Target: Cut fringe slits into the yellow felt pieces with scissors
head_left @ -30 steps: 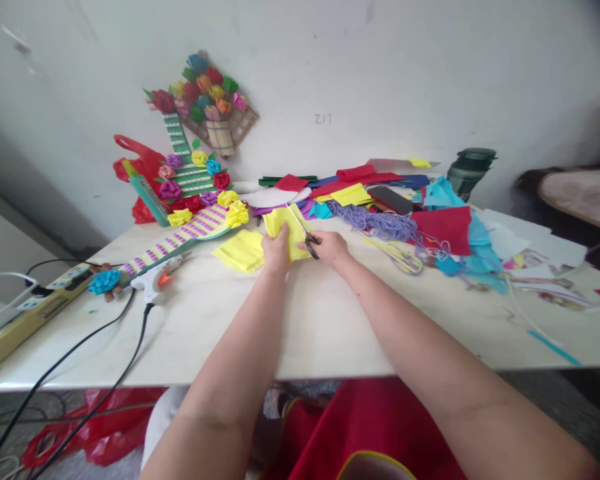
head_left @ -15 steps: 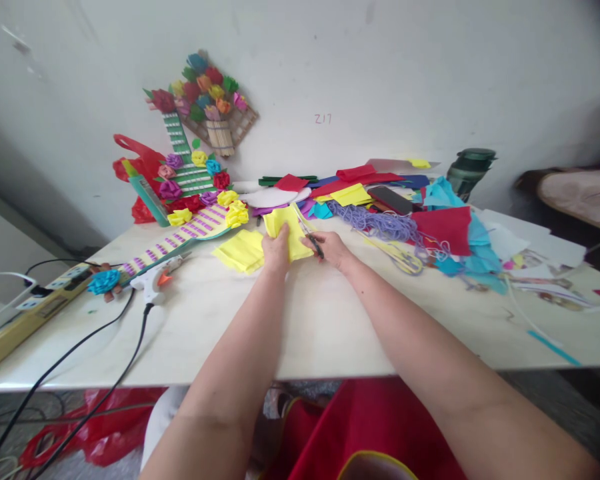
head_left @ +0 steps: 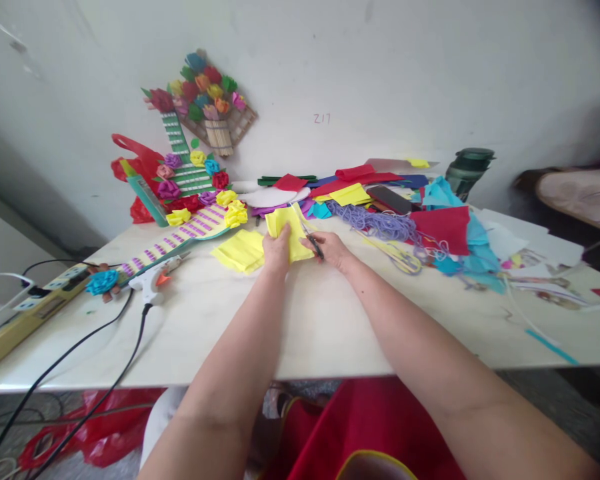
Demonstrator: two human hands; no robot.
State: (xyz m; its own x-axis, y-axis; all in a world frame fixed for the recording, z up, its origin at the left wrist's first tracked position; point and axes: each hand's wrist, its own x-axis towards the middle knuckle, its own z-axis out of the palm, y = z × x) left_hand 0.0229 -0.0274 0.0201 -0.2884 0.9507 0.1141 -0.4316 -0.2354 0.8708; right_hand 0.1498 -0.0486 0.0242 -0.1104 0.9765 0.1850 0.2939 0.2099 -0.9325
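White bench [head_left: 330,327]: beneath everything
Folded yellow sheet [head_left: 298,243]: mid-bench, beside yellow pieces [head_left: 240,251]
Left hand [head_left: 277,251]: fingers closed on the sheet, thumb on top
Right hand [head_left: 332,251]: fingers curled round the handles
Black-handled metal scissors [head_left: 315,245]: blades at the sheet's right side

Handwritten "217" [head_left: 323,119], first character possibly "Z", in reddish strokes on pale wall [head_left: 380,73].

The power strip [head_left: 39,312] is cut off at left; the right hand [head_left: 332,251] partly hides the scissors [head_left: 315,245]
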